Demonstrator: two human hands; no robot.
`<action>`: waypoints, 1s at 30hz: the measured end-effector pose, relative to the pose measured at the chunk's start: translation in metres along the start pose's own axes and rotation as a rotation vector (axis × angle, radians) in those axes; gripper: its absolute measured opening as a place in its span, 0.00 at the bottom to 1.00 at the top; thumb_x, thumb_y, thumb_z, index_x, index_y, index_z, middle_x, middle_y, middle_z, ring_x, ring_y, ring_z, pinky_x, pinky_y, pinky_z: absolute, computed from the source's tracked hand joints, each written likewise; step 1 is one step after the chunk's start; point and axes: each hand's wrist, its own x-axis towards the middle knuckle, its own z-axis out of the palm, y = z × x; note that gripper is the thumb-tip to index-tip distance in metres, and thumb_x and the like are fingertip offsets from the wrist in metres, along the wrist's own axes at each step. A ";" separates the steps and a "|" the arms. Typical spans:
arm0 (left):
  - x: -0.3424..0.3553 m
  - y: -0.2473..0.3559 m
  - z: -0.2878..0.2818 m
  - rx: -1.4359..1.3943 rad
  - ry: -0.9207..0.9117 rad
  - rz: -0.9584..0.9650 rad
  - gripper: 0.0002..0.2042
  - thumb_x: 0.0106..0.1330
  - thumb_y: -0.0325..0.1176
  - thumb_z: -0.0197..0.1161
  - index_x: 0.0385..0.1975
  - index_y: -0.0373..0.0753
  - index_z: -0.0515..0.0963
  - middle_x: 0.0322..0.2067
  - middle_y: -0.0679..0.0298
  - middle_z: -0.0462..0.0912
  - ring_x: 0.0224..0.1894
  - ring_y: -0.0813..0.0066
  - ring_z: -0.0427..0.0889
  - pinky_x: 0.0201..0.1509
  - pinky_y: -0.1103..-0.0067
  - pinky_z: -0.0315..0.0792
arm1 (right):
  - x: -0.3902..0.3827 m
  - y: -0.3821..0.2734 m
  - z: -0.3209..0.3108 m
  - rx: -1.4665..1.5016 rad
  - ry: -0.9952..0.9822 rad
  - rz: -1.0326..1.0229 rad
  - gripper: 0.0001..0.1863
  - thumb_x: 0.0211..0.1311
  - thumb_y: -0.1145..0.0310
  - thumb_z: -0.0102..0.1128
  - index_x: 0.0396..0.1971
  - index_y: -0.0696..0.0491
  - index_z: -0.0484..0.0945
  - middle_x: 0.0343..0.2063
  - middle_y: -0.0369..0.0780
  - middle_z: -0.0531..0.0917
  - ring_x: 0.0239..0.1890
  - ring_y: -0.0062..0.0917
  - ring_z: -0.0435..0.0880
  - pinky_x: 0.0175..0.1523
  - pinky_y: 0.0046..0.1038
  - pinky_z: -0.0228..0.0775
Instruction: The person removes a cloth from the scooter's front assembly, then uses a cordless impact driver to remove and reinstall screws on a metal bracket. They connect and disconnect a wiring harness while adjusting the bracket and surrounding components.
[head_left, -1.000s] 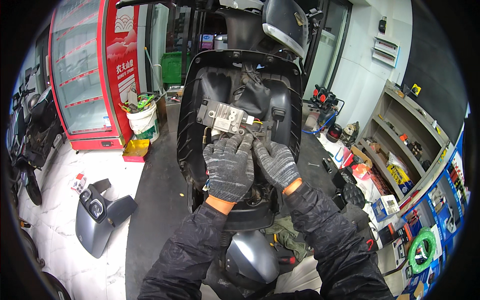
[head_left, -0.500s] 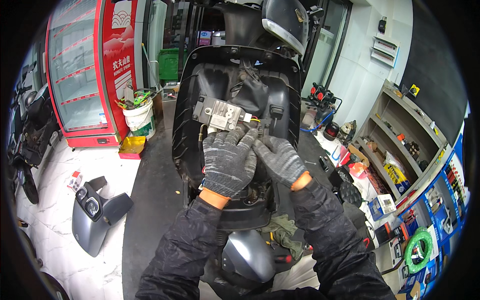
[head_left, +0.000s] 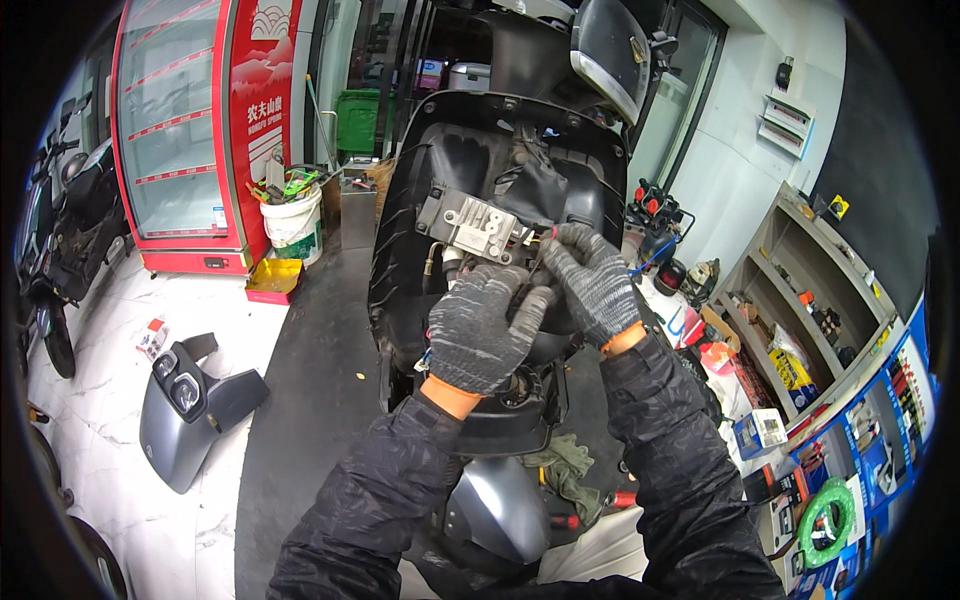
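Note:
A silver finned metal module [head_left: 485, 228], like a regulator, lies tilted on the black inner panel [head_left: 450, 155] of a partly stripped scooter. A small light connector with thin wires [head_left: 530, 238] comes off its right end. My right hand [head_left: 597, 287], in a grey knit glove with an orange cuff, pinches at these wires with thumb and forefinger. My left hand [head_left: 482, 332], gloved alike, is just below the module, fingers bent and thumb pointing toward the right hand. Its fingertips are partly hidden among dark parts, so what they grip cannot be made out.
A grey headlight cowl [head_left: 200, 410] lies on the white floor at left, near a red drinks fridge [head_left: 245, 150] and a white bucket [head_left: 293, 225] of tools. At right stand a grey shelf [head_left: 800, 290] and boxed goods. A silver-grey panel [head_left: 498, 510] is close below me.
My right hand has moved up to the wires beside the module, its fingers now pinching there. My left hand has shifted slightly lower, thumb spread. The whole view has shifted a little.

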 end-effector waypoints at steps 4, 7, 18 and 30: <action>-0.002 -0.006 0.005 0.250 0.021 0.107 0.11 0.64 0.31 0.74 0.44 0.38 0.87 0.39 0.54 0.87 0.45 0.53 0.87 0.50 0.61 0.81 | 0.010 0.002 -0.002 -0.185 0.078 0.083 0.15 0.74 0.67 0.69 0.52 0.62 0.84 0.34 0.38 0.90 0.30 0.15 0.86 0.30 0.21 0.78; -0.007 -0.014 0.007 0.211 0.015 0.050 0.10 0.65 0.31 0.73 0.45 0.39 0.87 0.41 0.54 0.88 0.46 0.53 0.87 0.51 0.62 0.81 | 0.008 0.008 -0.008 -0.158 0.113 0.059 0.14 0.73 0.67 0.70 0.50 0.61 0.86 0.33 0.40 0.91 0.30 0.17 0.86 0.33 0.23 0.78; -0.008 -0.017 0.036 0.473 -0.035 -0.035 0.07 0.68 0.37 0.62 0.38 0.46 0.85 0.34 0.64 0.86 0.35 0.59 0.88 0.39 0.61 0.78 | 0.006 0.010 -0.004 -0.019 0.003 0.044 0.14 0.71 0.70 0.72 0.51 0.60 0.84 0.27 0.36 0.87 0.25 0.14 0.81 0.29 0.21 0.71; -0.005 -0.008 0.030 0.443 -0.052 -0.029 0.12 0.69 0.38 0.67 0.47 0.41 0.87 0.40 0.56 0.88 0.41 0.54 0.88 0.46 0.59 0.79 | 0.031 0.023 -0.001 -0.650 0.095 -0.200 0.12 0.64 0.71 0.72 0.44 0.58 0.84 0.34 0.45 0.90 0.38 0.28 0.91 0.45 0.31 0.82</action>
